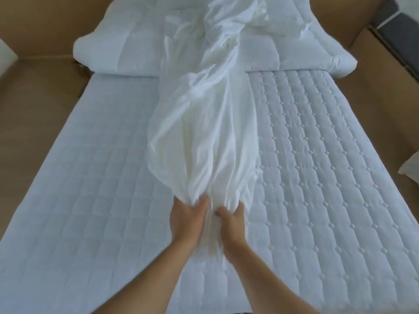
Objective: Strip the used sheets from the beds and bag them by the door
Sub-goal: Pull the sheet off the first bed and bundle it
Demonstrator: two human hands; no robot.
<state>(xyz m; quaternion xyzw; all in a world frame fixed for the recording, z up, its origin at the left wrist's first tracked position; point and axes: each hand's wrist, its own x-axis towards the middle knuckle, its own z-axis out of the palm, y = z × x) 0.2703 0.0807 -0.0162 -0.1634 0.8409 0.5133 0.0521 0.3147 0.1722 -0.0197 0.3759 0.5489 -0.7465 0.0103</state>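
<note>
Looking down, you see the bed [79, 177] with two padded tops side by side. The top on the bed's left half has squares, and the one on its right half has little diamonds. A puffy white quilt [118, 53] lies heaped across the far end of the bed, and the far end of the sheet [204, 132] lies over it. Off the bed's right side a white thing [410, 168] peeks in, and you cannot tell what it is.

The sheet is bunched into one long white bundle down the middle of the bed. Its long way runs from the near end of the bed to the far end. It is fat in the middle and thin where you hold it.

Your left hand [186, 220] and right hand [231, 223] are close together at the near end of the sheet. Both hands have their fingers curled into the cloth and grip it, with the thumbs on top.
</note>
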